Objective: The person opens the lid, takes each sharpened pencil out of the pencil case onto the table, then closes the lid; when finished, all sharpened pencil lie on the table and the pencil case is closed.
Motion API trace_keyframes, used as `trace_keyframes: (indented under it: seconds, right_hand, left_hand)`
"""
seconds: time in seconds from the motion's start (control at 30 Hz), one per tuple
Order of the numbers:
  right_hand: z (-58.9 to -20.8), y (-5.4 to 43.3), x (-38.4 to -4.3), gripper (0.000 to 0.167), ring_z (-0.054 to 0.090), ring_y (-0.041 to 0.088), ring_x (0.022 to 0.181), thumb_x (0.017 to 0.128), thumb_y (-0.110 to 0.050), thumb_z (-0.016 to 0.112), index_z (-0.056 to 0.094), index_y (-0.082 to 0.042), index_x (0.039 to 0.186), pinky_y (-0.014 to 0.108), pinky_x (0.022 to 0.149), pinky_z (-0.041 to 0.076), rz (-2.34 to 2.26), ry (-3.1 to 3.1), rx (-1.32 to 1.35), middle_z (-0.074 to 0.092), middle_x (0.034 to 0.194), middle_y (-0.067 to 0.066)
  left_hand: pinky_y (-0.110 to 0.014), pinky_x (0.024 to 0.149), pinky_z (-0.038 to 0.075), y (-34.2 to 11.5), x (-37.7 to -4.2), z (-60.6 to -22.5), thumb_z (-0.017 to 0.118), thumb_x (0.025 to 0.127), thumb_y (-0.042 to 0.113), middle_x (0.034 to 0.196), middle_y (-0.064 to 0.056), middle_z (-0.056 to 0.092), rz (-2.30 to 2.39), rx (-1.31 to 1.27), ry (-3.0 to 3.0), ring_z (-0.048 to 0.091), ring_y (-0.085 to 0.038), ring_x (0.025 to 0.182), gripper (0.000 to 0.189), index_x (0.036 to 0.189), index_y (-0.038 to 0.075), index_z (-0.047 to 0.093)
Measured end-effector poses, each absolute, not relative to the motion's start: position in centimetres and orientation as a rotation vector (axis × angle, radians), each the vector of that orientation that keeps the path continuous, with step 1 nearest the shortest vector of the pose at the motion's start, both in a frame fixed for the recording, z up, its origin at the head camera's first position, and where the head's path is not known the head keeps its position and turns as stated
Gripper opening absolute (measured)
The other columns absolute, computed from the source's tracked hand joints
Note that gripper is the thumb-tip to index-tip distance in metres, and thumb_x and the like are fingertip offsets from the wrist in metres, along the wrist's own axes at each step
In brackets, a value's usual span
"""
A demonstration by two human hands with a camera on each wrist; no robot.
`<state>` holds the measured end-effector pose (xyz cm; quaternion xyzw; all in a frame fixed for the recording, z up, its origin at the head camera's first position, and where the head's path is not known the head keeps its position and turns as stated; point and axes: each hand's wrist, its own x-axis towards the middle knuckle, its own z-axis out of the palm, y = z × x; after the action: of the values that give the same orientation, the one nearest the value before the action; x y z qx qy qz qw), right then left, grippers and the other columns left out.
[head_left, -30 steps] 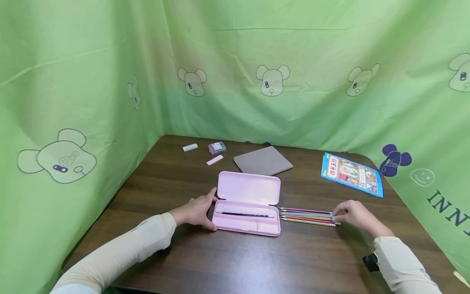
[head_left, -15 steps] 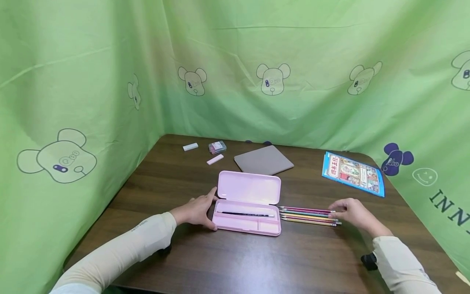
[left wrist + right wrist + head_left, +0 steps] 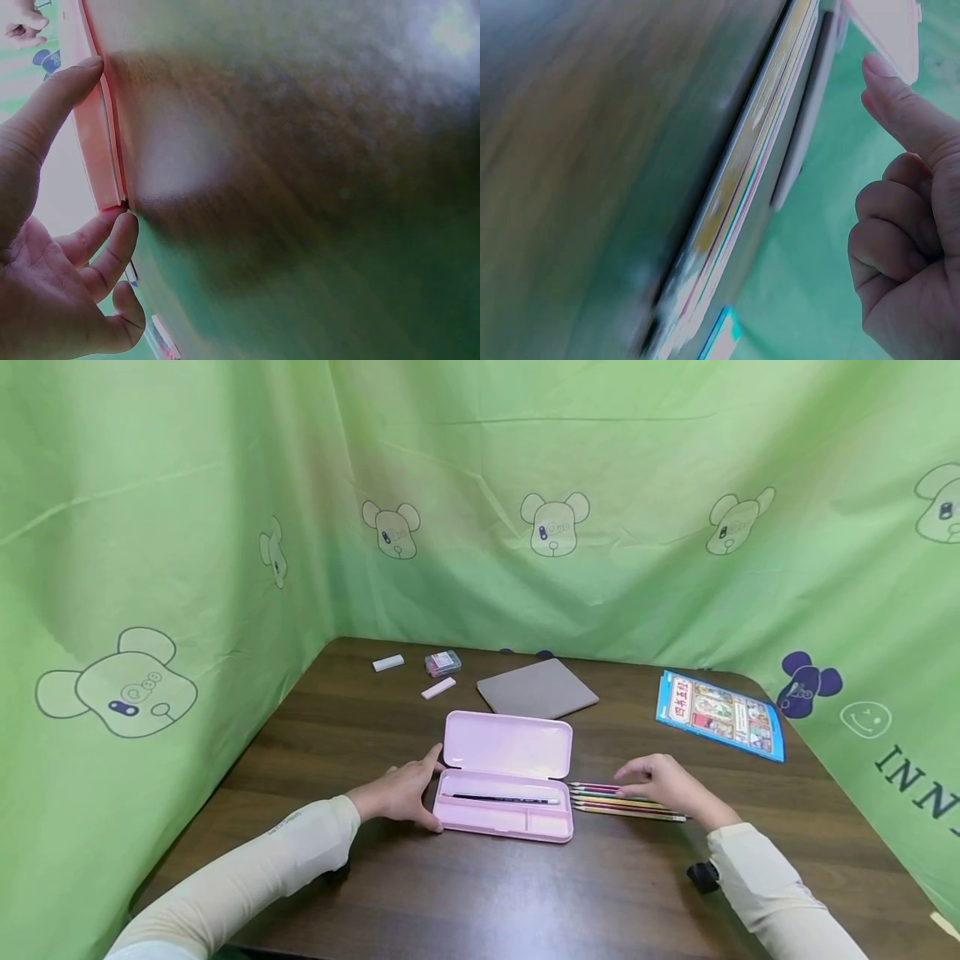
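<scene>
A pink pencil case (image 3: 480,827) lies with its lid raised, and a black pencil (image 3: 502,798) rests in its long compartment. My left hand (image 3: 401,789) holds the case's left end, with the thumb at the front corner and the fingers at the back corner. In the left wrist view the thumb (image 3: 86,71) presses the case's edge (image 3: 97,150). Several pencils (image 3: 630,811) lie side by side at the case's right end. Over them hovers my right hand (image 3: 675,787), its thumb and index finger apart and nothing between them. In the right wrist view its other fingers (image 3: 896,217) are curled.
Behind the case lies a grey flat notebook (image 3: 538,688). A blue-edged picture booklet (image 3: 720,714) is at the back right. Toward the back left are a small clear box (image 3: 443,663), a white bar (image 3: 388,662) and a pink bar (image 3: 438,687). Green curtains (image 3: 465,568) surround the table.
My right hand has left the pencils' right ends and moved left above them, nearer the case. The pencils shifted slightly right, then back. My left hand stays on the case.
</scene>
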<state>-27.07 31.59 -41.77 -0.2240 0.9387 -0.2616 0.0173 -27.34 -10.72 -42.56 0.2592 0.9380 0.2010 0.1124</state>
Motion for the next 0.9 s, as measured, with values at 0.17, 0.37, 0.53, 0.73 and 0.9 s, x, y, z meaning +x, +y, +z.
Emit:
trace_keyframes:
  seconds: [0.17,0.37,0.53,0.73,0.9]
  right_hand:
    - [-41.6,29.4,-27.6,0.020,0.030,0.000,0.052,0.077,-0.020,0.074,0.072,-0.006,0.091,0.020,0.049,0.031,-0.850,2.856,-0.791,0.052,0.061,-0.005]
    - [-41.4,26.7,-28.3,0.015,0.042,-0.001,0.059,0.079,-0.019,0.072,0.072,-0.008,0.090,0.020,0.055,0.040,-0.850,2.776,-0.931,0.070,0.080,-0.001]
    - [-41.3,24.3,-28.7,0.016,0.040,0.001,0.056,0.078,-0.020,0.073,0.073,-0.010,0.092,0.018,0.053,0.037,-0.806,2.694,-0.950,0.057,0.065,-0.006]
    - [-41.7,22.4,-28.8,0.017,0.038,0.002,0.054,0.076,-0.020,0.075,0.072,-0.009,0.088,0.018,0.051,0.035,-0.747,2.609,-0.977,0.044,0.059,-0.011]
    - [-42.2,21.7,-29.0,0.007,0.036,-0.001,0.051,0.078,-0.016,0.072,0.071,-0.010,0.082,0.017,0.048,0.032,-0.744,2.582,-1.052,0.044,0.056,-0.011]
  left_hand:
    - [-0.058,0.096,0.031,-10.7,-27.3,-42.5,0.084,0.060,0.042,0.135,-0.003,0.050,0.590,0.758,2.747,0.045,-0.027,0.125,0.122,0.146,-0.003,0.010]
    - [-0.057,0.096,0.031,-10.7,-27.4,-42.5,0.084,0.060,0.042,0.135,-0.004,0.050,0.587,0.748,2.744,0.045,-0.026,0.125,0.122,0.146,-0.003,0.009]
    - [-0.056,0.094,0.033,-10.7,-27.4,-42.5,0.085,0.059,0.041,0.133,-0.003,0.052,0.569,0.771,2.770,0.047,-0.026,0.123,0.123,0.145,-0.004,0.010]
    - [-0.058,0.096,0.031,-10.7,-27.4,-42.6,0.085,0.060,0.042,0.134,-0.002,0.051,0.573,0.763,2.759,0.046,-0.025,0.124,0.123,0.146,-0.003,0.010]
    - [-0.059,0.097,0.030,-10.7,-27.5,-42.6,0.084,0.060,0.042,0.134,-0.002,0.050,0.579,0.756,2.751,0.045,-0.025,0.125,0.123,0.146,-0.003,0.009]
